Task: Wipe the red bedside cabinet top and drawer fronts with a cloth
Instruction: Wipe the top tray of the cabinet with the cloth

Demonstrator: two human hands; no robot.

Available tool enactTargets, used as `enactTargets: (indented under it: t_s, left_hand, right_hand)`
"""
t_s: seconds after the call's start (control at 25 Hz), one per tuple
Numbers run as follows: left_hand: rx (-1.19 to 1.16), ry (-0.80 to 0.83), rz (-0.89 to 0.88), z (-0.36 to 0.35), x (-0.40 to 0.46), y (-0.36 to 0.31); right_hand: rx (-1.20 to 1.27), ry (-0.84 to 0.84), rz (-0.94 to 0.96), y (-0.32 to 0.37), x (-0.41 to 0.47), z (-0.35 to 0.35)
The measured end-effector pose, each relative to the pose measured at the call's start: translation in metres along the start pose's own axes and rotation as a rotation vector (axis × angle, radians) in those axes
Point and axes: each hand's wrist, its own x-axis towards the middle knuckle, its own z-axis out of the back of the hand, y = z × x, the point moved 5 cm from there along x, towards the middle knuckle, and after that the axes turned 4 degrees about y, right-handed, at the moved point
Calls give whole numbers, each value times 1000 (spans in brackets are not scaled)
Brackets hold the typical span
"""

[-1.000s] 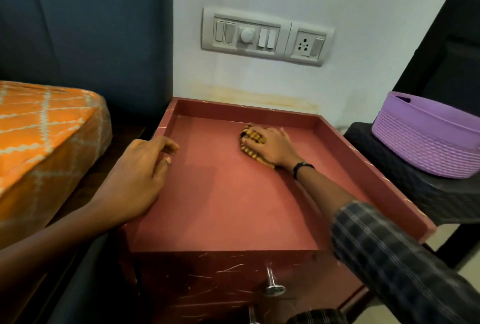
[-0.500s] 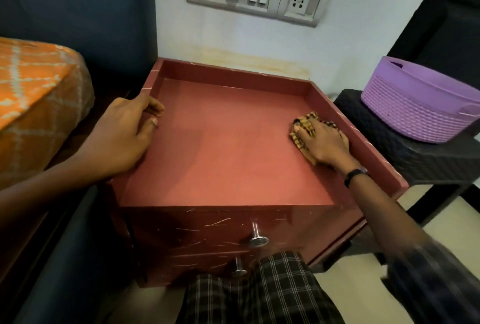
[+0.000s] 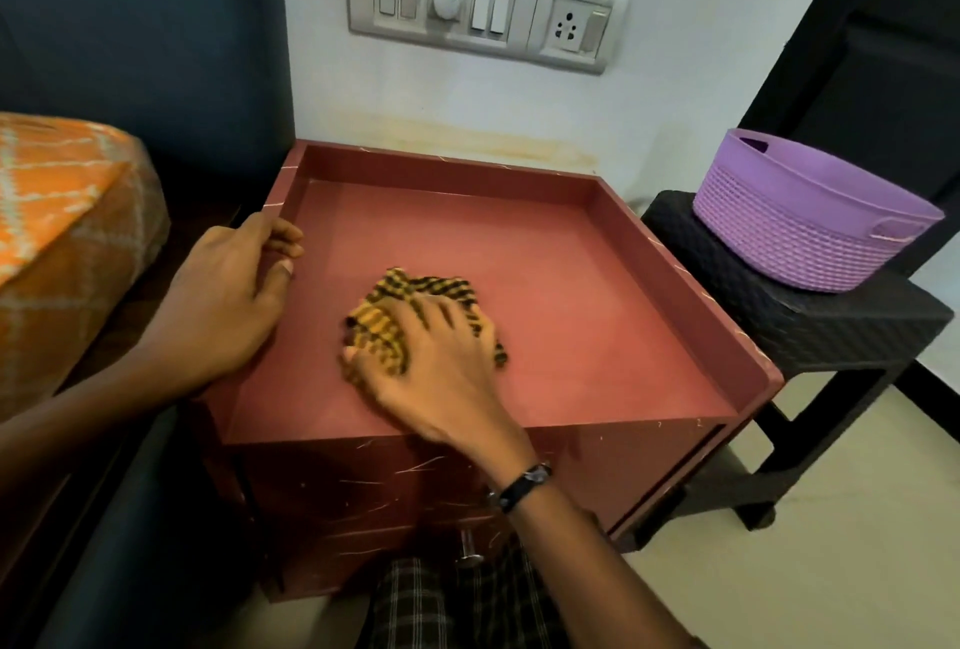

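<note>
The red bedside cabinet [image 3: 597,295] stands against the wall, its top a shallow tray with a raised rim. A yellow and black checked cloth [image 3: 415,295] lies bunched on the top, left of centre. My right hand [image 3: 441,373] presses flat on the cloth, fingers spread over it. My left hand [image 3: 228,305] grips the cabinet's left rim, thumb inside the tray. The scratched drawer fronts [image 3: 363,487] face me below; a metal knob [image 3: 467,552] shows near my knee.
A purple woven basket [image 3: 800,217] sits on a black stool [image 3: 810,331] right of the cabinet. An orange patterned mattress [image 3: 67,232] lies at the left. A switch panel with a socket [image 3: 483,16] is on the wall above.
My right hand has swept the cloth from the back middle to the right rim, then back left and toward me. My left hand stays on the left rim.
</note>
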Motion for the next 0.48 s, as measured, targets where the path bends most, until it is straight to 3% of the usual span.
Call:
enactTargets:
  t_s: [0.12,0.24,0.32,0.36,0.44,0.48]
  left_hand:
    - [-44,-97,5,8,-3,0]
    - [-306,-188,201,12,-4,16]
    - [-673,-186,428,11,0,27]
    - [-828,-169,516,9,2,32]
    - [-980,-94,609,1,3,40]
    - [-1020,-66,644,-4,3,43]
  right_hand:
    - [49,94,262,22,1,3]
    - [134,97,446,3,-28,12]
    - [307,51,355,-13,-37,20]
    - [520,52,231,-11,-40,26]
    - [1093,57,-9,20,-35,18]
    - [1141,33,-56,45,-32,2]
